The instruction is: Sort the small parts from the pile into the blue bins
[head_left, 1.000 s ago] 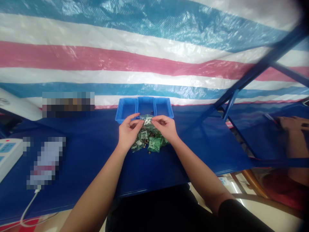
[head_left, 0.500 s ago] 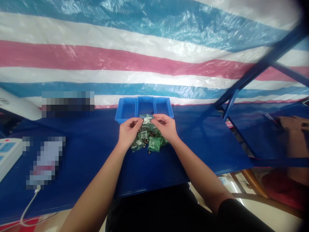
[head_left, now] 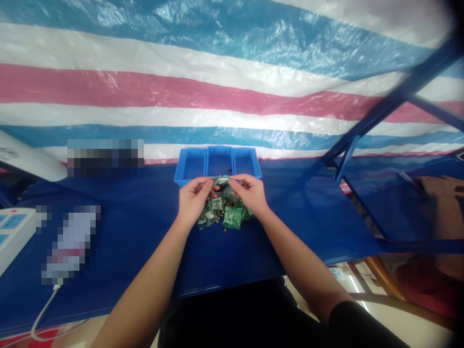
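My left hand (head_left: pixel 194 199) and my right hand (head_left: pixel 249 192) meet over a small heap of green plastic packets (head_left: pixel 224 212) on the blue table. Both pinch the top edge of one small clear-green packet (head_left: pixel 222 181), left fingers on its left end, right fingers on its right end. The packet holds small pale parts that I cannot make out. Just behind the hands stands a blue tray (head_left: pixel 188 164) with three compartments; a tiny dark item lies in the middle one.
A white power strip (head_left: pixel 12 232) and a blurred device with a white cable (head_left: pixel 43 309) lie at the left. A blue metal frame (head_left: pixel 366 121) rises at the right, and another person's hand (head_left: pixel 438 186) rests beyond it. A striped tarp hangs behind.
Both hands have sunk slightly toward the heap with the packet still pinched between them; the packet now looks more folded. The view shifted a little.
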The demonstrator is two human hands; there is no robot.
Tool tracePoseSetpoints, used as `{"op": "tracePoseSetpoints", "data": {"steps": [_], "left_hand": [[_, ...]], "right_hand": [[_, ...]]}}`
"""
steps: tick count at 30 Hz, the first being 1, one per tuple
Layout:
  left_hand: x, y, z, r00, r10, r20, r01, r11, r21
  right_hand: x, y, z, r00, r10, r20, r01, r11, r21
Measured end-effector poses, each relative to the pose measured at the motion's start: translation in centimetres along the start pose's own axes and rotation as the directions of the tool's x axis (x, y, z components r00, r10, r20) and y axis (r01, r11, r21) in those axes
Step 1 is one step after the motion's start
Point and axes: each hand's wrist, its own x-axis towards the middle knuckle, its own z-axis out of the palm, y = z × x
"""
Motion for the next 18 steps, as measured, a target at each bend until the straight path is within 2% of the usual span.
{"op": "tracePoseSetpoints", "data": {"steps": [4, 8, 11, 18], "left_hand": [[0.0, -0.1, -0.2, 0.999, 0.038, -0.006, -0.038, 0.999, 0.003], [-0.1, -0.3, -0.1, 0.997, 0.069, -0.043, -0.064, 0.992, 0.104], [-0.2, -0.4, 0.0, 0.994, 0.106, -0.030, -0.100, 0.984, 0.148], [-0.1, -0.2, 0.2, 0.993, 0.097, 0.064, -0.099, 0.995, 0.027]], "right_hand": [[-0.2, -0.5, -0.2, 0.996, 0.004, 0.092, -0.008, 0.999, 0.041], [-0.1, 0.0, 0.0, 0.998, -0.052, 0.044, 0.051, 0.998, 0.022], [0.1, 0.7, 0.1, 0.995, -0.094, 0.032, 0.094, 0.995, -0.017], [0.0, 0.2, -0.2, 0.986, -0.160, 0.040, 0.162, 0.986, -0.039]]}}
